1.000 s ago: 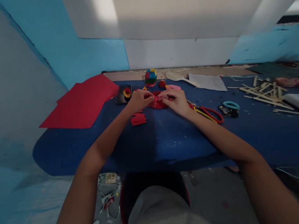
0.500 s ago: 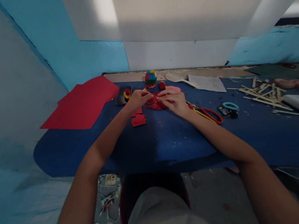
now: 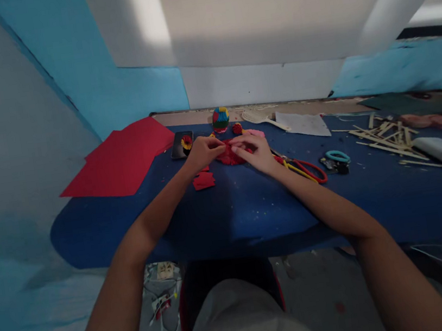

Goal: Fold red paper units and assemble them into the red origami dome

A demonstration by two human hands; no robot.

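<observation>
Close together above the blue table, my left hand and my right hand are both closed in a pinch. A small red paper piece appears to be between their fingertips, though its outline blends into the red behind. That red is a round heap of folded red paper, partly covered by my fingers. Small cut red paper pieces lie in a stack just below my left hand. Beyond the hands stands a multicoloured ball of folded paper, with a smaller red paper ball beside it.
Large red paper sheets lie at the left. A phone has a red-yellow paper piece on it. Scissors with red handles, a teal ring, wooden sticks, a white spatula and a white sheet lie to the right.
Both hands stay near the same spot above the red heap, with slight shifts of the fingers. The whole view has tilted a little.
</observation>
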